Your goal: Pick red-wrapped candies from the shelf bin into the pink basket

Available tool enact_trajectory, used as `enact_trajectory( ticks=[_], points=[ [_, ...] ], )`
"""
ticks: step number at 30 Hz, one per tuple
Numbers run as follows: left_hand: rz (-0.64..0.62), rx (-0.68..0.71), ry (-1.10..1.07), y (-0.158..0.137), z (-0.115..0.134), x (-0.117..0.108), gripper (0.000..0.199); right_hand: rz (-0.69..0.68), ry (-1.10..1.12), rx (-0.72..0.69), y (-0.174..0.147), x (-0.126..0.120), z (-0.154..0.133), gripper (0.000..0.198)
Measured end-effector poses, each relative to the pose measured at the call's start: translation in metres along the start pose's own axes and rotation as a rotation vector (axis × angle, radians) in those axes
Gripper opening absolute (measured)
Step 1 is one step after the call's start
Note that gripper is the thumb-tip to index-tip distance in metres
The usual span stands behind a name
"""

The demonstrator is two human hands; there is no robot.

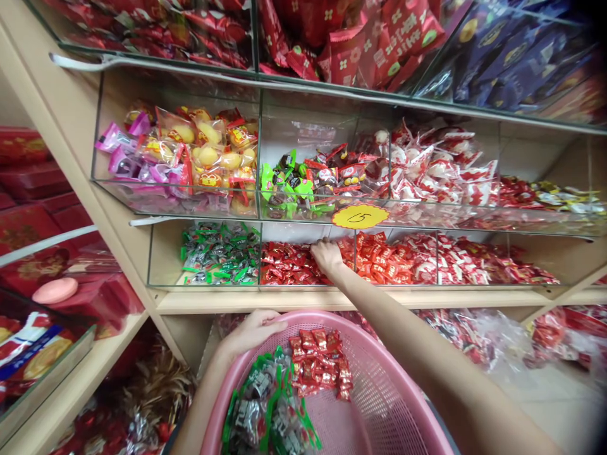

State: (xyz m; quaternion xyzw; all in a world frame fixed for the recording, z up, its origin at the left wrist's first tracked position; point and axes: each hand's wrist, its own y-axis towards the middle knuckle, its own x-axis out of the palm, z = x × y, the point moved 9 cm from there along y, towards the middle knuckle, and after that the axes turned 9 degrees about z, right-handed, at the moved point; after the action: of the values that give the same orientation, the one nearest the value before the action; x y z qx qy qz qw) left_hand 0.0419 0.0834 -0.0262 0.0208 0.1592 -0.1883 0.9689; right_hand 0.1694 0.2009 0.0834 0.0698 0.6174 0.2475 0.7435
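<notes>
A pink plastic basket (393, 379) stands below the lowest shelf, with my left hand (253, 332) closed over its far left rim. Inside it lie green-and-clear packets of candy (272, 404) on the left and a cluster of red-wrapped candies (320, 360) beside them. My right hand (327, 258) reaches into a bin of the lower row, its fingers curled down on the loose red-wrapped candies (289, 262) there. The fingertips and whatever lies beneath the palm are hidden.
Clear dividers part the lower row, with green-wrapped candies (220, 253) left and orange-red ones (384, 259) right. A yellow price tag (360, 216) marked 15 hangs above my right hand. The wooden shelf edge (199, 302) runs behind the basket. Red boxes (38, 208) fill the left side.
</notes>
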Motion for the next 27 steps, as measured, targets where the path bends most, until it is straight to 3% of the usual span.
enact_trajectory(
  ticks=[4, 8, 10, 12, 15, 17, 21, 27],
  points=[
    [0.010, 0.005, 0.036, 0.000, 0.000, -0.002, 0.036, 0.044, 0.033, 0.052, -0.004, -0.021, 0.006, 0.028],
    [0.018, 0.011, 0.074, 0.000, 0.001, -0.004, 0.037, 0.128, 0.111, 0.068, -0.031, -0.055, 0.007, 0.024],
    [0.022, 0.005, 0.077, 0.000, 0.001, -0.004, 0.037, 0.188, 0.352, 0.113, -0.052, -0.071, 0.012, 0.017],
    [0.031, 0.002, 0.078, 0.000, 0.002, -0.005, 0.038, 0.212, 0.772, 0.219, -0.074, -0.078, 0.024, 0.012],
    [0.025, -0.006, 0.075, 0.000, 0.004, -0.005, 0.039, 0.105, 1.382, 0.441, -0.105, -0.067, 0.039, 0.018],
    [0.003, -0.018, 0.079, -0.001, 0.005, -0.002, 0.041, 0.015, 1.619, 0.562, -0.122, -0.059, 0.043, 0.022],
    [0.000, -0.032, 0.056, 0.000, 0.007, -0.001, 0.041, -0.044, 1.770, 0.676, -0.144, -0.054, 0.054, 0.024],
    [-0.038, -0.054, 0.028, 0.001, 0.010, 0.006, 0.040, -0.069, 1.833, 0.715, -0.164, -0.046, 0.058, 0.024]
  ],
)
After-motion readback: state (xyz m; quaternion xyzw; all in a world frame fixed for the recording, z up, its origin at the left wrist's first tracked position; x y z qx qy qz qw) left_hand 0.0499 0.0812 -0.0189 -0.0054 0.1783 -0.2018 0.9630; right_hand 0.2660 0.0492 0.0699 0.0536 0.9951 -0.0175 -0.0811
